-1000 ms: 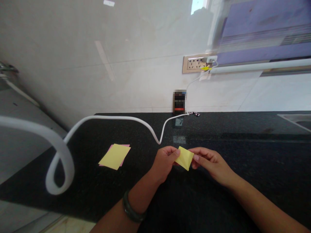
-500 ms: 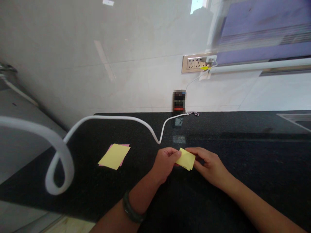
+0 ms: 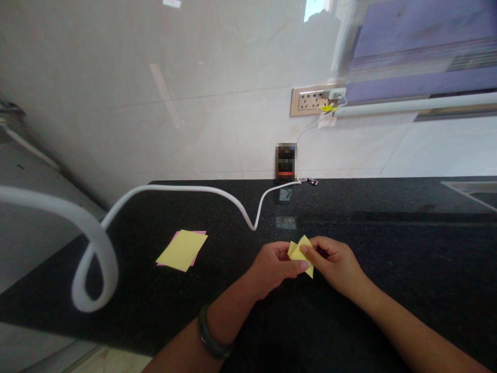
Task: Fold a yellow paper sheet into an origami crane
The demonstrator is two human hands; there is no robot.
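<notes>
Clock directions run from the middle of the view. Between nine and ten, a metal fitting [image 3: 11, 110] sits at the far edge. The white cable [image 3: 181, 188] enters at nine, thick and close, loops at about eight, dips to a point over the bench [image 3: 128, 290] and thins out towards three. Behind it rises the pale tiled wall [image 3: 209, 129].

At eight on the dark bench lies a yellow sheet [image 3: 181, 251] over a pink sheet [image 3: 202, 232], skewed so that pink corners show. Between six and seven, a dark bangle [image 3: 207, 334] rings the left forearm.

At five, the left hand [image 3: 272, 268] pinches the folded paper [image 3: 298, 255], its thumb laid across the front. At two, a pixelated dark block [image 3: 285, 163] stands near the wall; what it is I cannot tell. The folded paper, yellow and creased with corners poking out, is between four and five, gripped by both hands. Beaded charms [image 3: 310, 181] lie at three.

Between one and two is the socket [image 3: 306, 101], with a white plug [image 3: 337, 94] and a yellow tag [image 3: 328, 109]. At four, the right hand [image 3: 336, 261] clamps the paper's right side, thumb on top, close to the left thumb. At two, further out, hangs a purple panel [image 3: 423, 36].
</notes>
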